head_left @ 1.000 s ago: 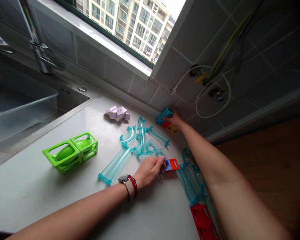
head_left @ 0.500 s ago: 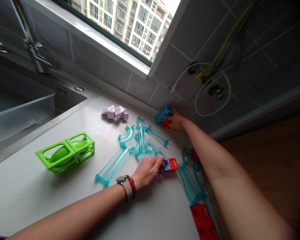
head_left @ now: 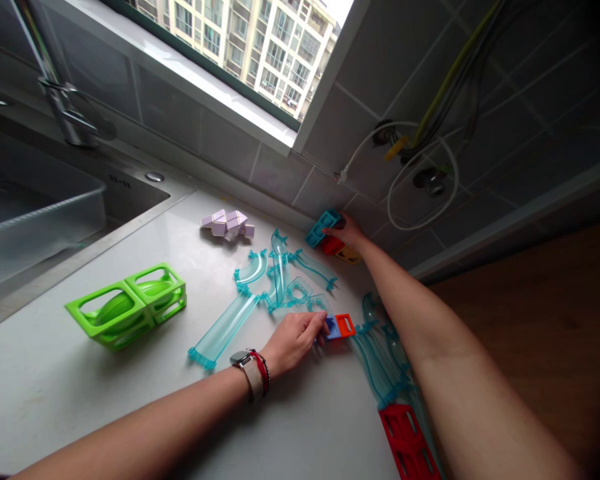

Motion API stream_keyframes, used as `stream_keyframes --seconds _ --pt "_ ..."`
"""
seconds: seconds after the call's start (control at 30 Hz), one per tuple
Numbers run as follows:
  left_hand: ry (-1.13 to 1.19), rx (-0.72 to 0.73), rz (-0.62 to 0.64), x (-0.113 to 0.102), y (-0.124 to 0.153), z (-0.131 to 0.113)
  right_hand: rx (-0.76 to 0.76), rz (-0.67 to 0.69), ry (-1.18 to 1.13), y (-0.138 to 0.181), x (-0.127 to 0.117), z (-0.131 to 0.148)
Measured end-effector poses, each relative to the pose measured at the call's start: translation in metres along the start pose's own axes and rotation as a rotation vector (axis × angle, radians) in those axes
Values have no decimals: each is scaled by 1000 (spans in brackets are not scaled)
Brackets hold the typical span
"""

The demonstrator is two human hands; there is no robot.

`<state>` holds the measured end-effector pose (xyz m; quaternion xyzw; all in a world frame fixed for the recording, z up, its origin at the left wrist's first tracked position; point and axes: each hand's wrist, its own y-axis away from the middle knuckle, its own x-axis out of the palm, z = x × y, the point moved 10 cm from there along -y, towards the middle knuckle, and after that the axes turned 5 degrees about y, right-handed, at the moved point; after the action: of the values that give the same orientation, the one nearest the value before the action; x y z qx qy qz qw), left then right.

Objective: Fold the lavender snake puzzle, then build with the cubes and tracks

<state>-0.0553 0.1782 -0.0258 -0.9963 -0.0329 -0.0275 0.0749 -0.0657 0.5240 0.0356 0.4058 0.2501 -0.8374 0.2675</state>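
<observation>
My left hand, with a watch and bracelets at the wrist, is closed on a small blue and orange block low over the white counter. By the wall at the back, my right hand has its fingers round a teal open-frame block. Red and yellow blocks sit just below those fingers; whether they are joined to the teal one I cannot tell. Between the hands lie clear teal track pieces, some straight, some curved. More clear track lies under my right forearm, beside a red frame block.
Two joined green frame blocks lie on the counter's left. A lilac faceted piece is near the back wall. Farther left is a sink with a plastic bin and a faucet. Cables and a white hose hang at right.
My right hand has shifted the teal block slightly left and turned it, so more of the red block shows. The left hand keeps its hold. The whole view has drifted slightly.
</observation>
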Motion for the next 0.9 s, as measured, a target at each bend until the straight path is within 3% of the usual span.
stream_keyframes --seconds 0.2,0.4,0.6,0.9 --pt "-3 8 5 0 0 -2 1 -19 88 -1 5 8" --pt "-8 4 2 0 0 -2 -84 122 180 7 -2 25" --pt "-9 1 1 0 0 -3 -100 235 379 12 -18 12" --pt "-22 0 8 0 0 -3 -27 138 478 11 -19 -8"
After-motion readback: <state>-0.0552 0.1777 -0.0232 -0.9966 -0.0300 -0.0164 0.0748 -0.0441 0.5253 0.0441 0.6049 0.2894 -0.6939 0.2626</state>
